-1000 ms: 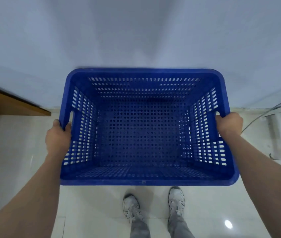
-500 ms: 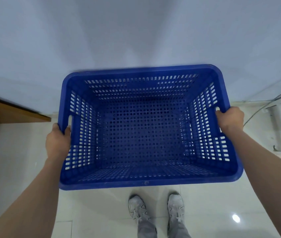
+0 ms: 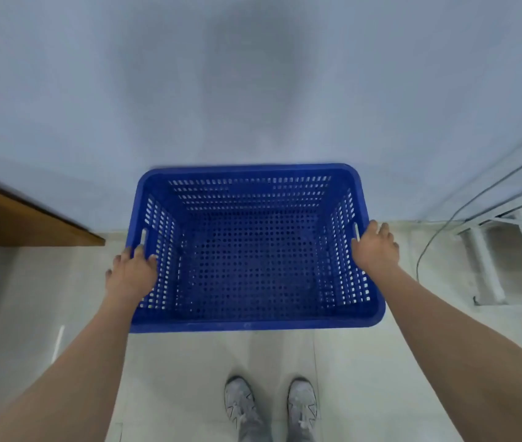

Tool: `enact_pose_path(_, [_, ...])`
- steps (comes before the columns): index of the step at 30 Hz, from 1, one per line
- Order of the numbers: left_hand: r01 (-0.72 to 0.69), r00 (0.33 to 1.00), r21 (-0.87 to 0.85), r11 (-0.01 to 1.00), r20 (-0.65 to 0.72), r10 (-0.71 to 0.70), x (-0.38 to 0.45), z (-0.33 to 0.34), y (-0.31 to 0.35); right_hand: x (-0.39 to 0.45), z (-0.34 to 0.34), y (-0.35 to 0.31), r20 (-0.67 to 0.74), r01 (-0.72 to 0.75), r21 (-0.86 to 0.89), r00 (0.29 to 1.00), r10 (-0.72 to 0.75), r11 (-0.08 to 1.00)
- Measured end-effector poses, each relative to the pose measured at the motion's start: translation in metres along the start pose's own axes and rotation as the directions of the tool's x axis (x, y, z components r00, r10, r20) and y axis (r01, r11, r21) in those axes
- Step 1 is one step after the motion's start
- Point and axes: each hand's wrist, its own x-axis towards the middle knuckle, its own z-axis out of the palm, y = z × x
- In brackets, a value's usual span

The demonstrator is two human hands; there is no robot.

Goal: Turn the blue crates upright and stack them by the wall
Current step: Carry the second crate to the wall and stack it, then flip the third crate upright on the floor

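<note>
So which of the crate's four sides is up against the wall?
The far long side of the blue crate, opposite the shoes; each hand, left hand and right hand, is at a short side.

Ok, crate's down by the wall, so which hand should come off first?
Right hand, I'd judge: its fingers are spread open against the crate rim, no grip left. The left hand also looks loosened, but its fingertips curl at the handle slot, so either could go.

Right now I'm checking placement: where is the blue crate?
In the head view the blue crate sits upright, centred, its far side at the wall, between the left hand and right hand.
</note>
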Motion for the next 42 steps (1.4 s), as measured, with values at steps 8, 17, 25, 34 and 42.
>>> enact_pose_path(8, [-0.185,0.982,0.076,0.98,0.04,0.183,-0.127,-0.081,0.045,-0.115,-0.093,-0.004,0.078,0.246,-0.084,0.968,-0.239,0.966])
enact_pose_path(17, [-0.448,0.893,0.067,0.892,0.088,0.442,-0.294,-0.117,0.079,-0.298,-0.159,0.055,-0.058,0.185,-0.009,0.981,-0.185,0.983])
enact_pose_path(25, [-0.756,0.654,0.177,0.63,0.181,0.734,-0.451,-0.077,0.109,-0.485,-0.139,0.159,-0.095,-0.087,0.083,0.991,0.094,0.993])
enact_pose_path(34, [-0.955,0.287,0.175,0.238,0.366,0.885,-0.655,0.006,0.151,-0.691,-0.082,0.339,-0.031,-0.522,0.199,0.843,0.537,0.83])
enact_pose_path(42, [-0.981,0.05,0.187,-0.047,0.484,0.874,-0.821,0.081,0.178,-0.834,-0.025,0.459,0.058,-0.747,0.336,0.625,0.779,0.574])
